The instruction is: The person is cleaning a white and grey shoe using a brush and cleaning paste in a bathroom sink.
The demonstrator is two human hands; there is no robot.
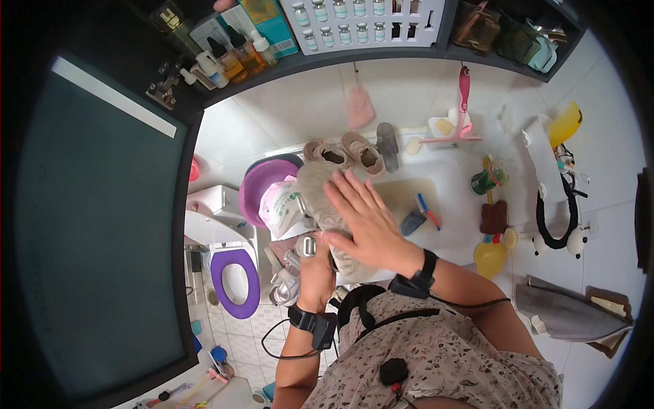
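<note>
My left hand (318,278) grips a beige shoe (316,181) near its lower end, over the front of a white sink (454,174). Across the shoe's upper surface lies my right hand (370,225), palm down with the fingers stretched out. Much of the shoe is hidden under that hand. Cloudy brownish water (409,191) stands in the basin. In it are a blue-bristled scrubbing brush (428,212) and a dark grey object (413,223). Two beige shoes (327,152) (364,154) rest on the back ledge beside a grey insole-like piece (387,147).
Left of the sink, a purple basin (250,184) holds a white plastic bag (280,207). A purple-seated toilet (219,281) stands below it. An open cabinet door (112,220) fills the left side. A pink squeegee (464,97) hangs at the back, and a green jar (483,181) stands right.
</note>
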